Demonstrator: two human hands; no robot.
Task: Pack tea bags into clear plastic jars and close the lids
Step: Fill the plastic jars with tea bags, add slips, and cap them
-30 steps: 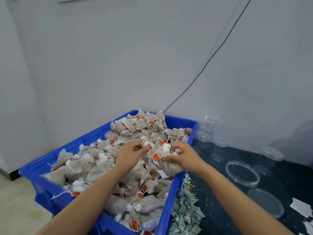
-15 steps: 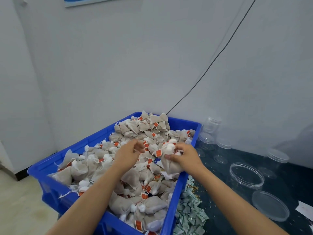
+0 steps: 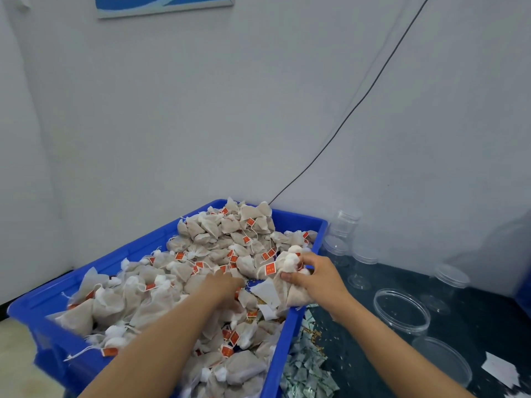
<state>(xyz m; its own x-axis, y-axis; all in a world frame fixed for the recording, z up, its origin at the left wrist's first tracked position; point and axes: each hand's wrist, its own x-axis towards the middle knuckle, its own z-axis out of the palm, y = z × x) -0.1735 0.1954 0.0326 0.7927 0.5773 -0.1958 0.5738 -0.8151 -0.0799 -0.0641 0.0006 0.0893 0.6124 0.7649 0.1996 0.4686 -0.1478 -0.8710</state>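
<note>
Head view: your right hand clamps a bunch of tea bags mid-frame over the blue crate; left hand digs in, grip unclear — lift strings clear before moving to the open jar lower right.

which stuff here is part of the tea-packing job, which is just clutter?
Job: tea bags in the crate; right hand gripping a bunch; left hand in the pile; open jar; lid; spare jars.
Clutter: sachets, cable, paper scrap, picture.

Glossy blue plastic crate; matt gauzy tea bags.
</note>
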